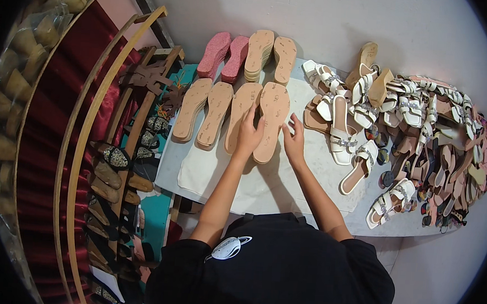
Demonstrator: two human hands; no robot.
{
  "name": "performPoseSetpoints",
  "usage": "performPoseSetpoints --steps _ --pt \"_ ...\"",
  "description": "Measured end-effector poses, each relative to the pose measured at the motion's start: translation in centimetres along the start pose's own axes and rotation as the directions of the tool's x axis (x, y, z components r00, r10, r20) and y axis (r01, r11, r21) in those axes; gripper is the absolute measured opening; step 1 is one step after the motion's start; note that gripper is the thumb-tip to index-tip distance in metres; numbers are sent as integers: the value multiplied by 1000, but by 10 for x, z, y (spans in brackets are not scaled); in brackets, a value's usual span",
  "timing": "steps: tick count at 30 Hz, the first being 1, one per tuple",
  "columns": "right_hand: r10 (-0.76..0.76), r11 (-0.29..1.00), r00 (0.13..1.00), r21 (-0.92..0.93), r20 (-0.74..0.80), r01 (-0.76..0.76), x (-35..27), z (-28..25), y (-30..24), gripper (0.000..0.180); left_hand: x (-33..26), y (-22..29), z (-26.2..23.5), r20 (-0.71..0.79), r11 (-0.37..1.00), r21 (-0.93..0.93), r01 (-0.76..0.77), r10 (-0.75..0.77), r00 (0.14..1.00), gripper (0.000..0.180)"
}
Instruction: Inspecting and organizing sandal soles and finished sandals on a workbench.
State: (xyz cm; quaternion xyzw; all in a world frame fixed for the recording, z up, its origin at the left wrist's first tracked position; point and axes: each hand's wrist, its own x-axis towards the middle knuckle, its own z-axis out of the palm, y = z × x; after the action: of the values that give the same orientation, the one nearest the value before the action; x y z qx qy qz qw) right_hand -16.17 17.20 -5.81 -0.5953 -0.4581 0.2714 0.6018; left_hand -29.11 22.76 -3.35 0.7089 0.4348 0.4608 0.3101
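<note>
A stack of tan insoles stands in front of me on the white-covered table. My left hand lies along its left side, fingers stretched out toward the far end and thumb at the edge. Under those fingers is part of a neighbouring tan insole stack. On the other side my right hand hovers beside the stack with thumb and fingers apart, holding nothing. Further left lie two more stacks, a tan insole stack and another tan stack.
Behind stand pink sole stacks and taller tan insole stacks. White sandals and many other shoes crowd the table's right side. At left, a wooden rack holds shoes, beside a dark red curtain.
</note>
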Motion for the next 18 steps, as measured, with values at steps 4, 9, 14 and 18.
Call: performPoseSetpoints --steps 4,9,14,18 --pt "9 999 1000 46 19 -10 27 4 15 56 29 -23 20 39 946 -317 74 -64 997 54" --pt "66 970 990 223 125 -92 41 6 23 53 33 -15 31 141 977 -142 158 -138 980 52" --pt "31 977 992 206 119 -55 39 14 26 50 35 -49 31 82 994 -91 57 -50 995 54" --pt "33 979 992 197 123 -57 40 13 34 49 35 -48 32 108 999 0 50 -50 993 55"
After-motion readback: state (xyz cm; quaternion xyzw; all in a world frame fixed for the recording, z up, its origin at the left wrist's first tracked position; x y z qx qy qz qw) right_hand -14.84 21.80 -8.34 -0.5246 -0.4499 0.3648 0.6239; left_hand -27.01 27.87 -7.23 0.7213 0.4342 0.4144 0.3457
